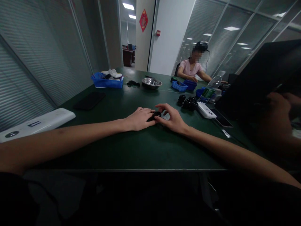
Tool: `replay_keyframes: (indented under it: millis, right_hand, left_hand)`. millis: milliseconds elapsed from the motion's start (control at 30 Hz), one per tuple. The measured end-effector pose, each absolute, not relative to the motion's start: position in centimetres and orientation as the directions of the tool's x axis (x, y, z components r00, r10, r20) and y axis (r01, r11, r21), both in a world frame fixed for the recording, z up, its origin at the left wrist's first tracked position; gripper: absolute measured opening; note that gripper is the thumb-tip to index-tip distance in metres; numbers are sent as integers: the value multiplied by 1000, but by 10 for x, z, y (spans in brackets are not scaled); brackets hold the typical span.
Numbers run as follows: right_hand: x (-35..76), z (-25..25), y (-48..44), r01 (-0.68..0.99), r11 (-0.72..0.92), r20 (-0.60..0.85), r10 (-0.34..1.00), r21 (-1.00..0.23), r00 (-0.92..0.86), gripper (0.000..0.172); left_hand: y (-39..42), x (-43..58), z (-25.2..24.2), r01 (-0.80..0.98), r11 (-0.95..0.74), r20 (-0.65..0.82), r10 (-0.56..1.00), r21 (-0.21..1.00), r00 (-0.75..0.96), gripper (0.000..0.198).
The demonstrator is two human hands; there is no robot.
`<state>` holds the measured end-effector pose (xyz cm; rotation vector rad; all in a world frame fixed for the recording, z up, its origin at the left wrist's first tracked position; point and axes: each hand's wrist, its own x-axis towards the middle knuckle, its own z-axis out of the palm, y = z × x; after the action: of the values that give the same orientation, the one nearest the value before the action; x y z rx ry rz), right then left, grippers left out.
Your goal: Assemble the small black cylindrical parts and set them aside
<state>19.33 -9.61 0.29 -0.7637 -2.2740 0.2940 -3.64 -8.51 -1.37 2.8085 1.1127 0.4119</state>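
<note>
item 1: left hand (139, 118). lies palm down on the green bench (131, 147), fingers stretched and close together, tips touching the small black part (154, 116). whether the thumb pinches the part from below cannot be told.

item 2: right hand (172, 120). wrist on the bench, fingers curled, thumb and forefinger closed on the black part from its other side.

item 3: small black part. dark, rounded, low on the bench, directly between the two hands and touching both.

item 4: heap of black parts (188, 103). beyond the right hand and a little to its right, near but apart.

item 5: white box (205, 110). just right of the heap, to the right of the right hand. a dark phone (222, 120) lies beside it, further right.

item 6: black phone (89, 100). beyond and left of the left hand, well apart.

item 7: white device (35, 124). far left of the left hand, beside the forearm.

item 8: blue basket (107, 81). far beyond the left hand, with white things in it.

item 9: metal bowl (151, 83). far beyond both hands, roughly in line with the gap between them.

item 10: blue trays (180, 86). far beyond the right hand, in front of a co-worker in a pink shirt (191, 67) seated at the far end.

item 11: clear bottle (215, 82). beyond and right of the right hand.
</note>
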Motion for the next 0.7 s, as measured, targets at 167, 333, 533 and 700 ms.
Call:
replay_keyframes:
  millis: [167,333,533,700]
  right_hand:
    - [194,0,-94,398,833,535,552,-384,-640,43]
    - [193,2,-96,434,836,554,548,-336,-627,29]
    - [191,5,-103,400,877,566,478,-266,-672,30]
    - [192,4,-102,417,859,566,509,-296,-649,28]
  left_hand:
    - [-86,-37,-12,654,-731,205,682,193,701,56]
    - [-89,-37,-9,656,-725,201,689,211,697,56]
    - [-88,-37,-10,657,-729,215,685,193,696,50]
    - [-87,-37,-11,657,-734,220,679,172,700,52]
